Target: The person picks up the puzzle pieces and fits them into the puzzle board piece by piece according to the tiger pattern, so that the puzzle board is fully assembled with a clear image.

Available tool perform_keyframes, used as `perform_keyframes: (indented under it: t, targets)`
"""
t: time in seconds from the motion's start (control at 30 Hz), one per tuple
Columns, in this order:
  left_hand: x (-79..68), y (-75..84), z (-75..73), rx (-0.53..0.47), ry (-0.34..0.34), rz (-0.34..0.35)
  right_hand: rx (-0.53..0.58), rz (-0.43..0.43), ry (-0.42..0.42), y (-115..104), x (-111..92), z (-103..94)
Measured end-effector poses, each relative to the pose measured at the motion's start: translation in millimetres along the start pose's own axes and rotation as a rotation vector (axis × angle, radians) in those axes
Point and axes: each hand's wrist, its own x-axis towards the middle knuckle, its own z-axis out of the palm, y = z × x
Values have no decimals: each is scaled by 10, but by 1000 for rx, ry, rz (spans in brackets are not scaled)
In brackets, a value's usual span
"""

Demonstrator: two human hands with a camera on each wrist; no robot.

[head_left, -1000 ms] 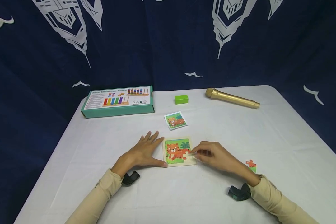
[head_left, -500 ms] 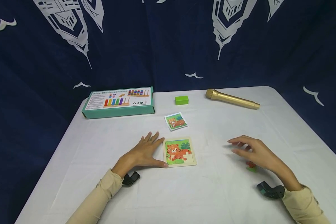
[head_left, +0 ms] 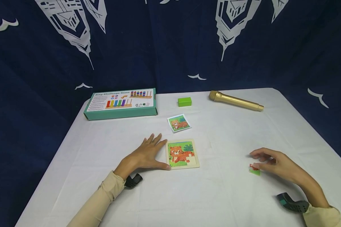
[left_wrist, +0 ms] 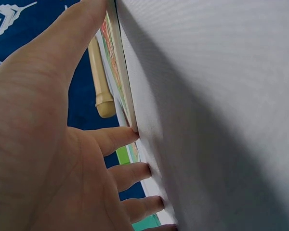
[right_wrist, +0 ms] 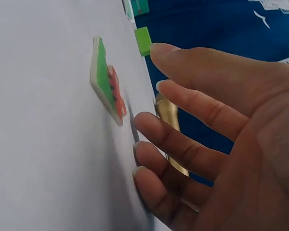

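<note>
A wooden jigsaw board (head_left: 197, 159) with a tiger picture lies at the table's middle; bare wood shows at its lower right corner. My left hand (head_left: 146, 156) is spread beside it, thumb at the near left corner and index fingertip at the far left one. In the left wrist view those fingertips meet the board's edge. Off to the right, a loose jigsaw piece (head_left: 255, 172), red and green, lies on the cloth, partly covered by my right thumb. My right hand (head_left: 284, 164) hovers there with loosely bent fingers, and the right wrist view shows the piece (right_wrist: 102, 77) apart from them.
Beyond the board lies a small tiger picture card (head_left: 179, 123), with a green block (head_left: 184, 101) behind it. A teal game box (head_left: 120, 116) sits at the back left, and a gold microphone (head_left: 236, 100) at the back right. A dark blue curtain (head_left: 170, 47) hangs behind the table.
My right hand has moved away from the board's right edge, rightward to the loose piece. The left hand and the board have stayed in place.
</note>
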Motion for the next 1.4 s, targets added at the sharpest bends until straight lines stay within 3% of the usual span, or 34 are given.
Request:
perform_keyframes:
  t: [0.37,0.67,0.87,1.2,1.4]
  targets:
    - [3,5,2,-5,1,-5,42,-27,42,118,-165,64]
    - [20,7,12,2,5,-6,-55,5,69,59,-158,94]
    - [5,15,6,0,17,6,-50,3,75,38,-153,104]
    - [-2,14,4,2,12,0,-44,0,19,18,-123,85]
    - [3,14,7,5,11,-2,19,-47,1,-77,-67,63]
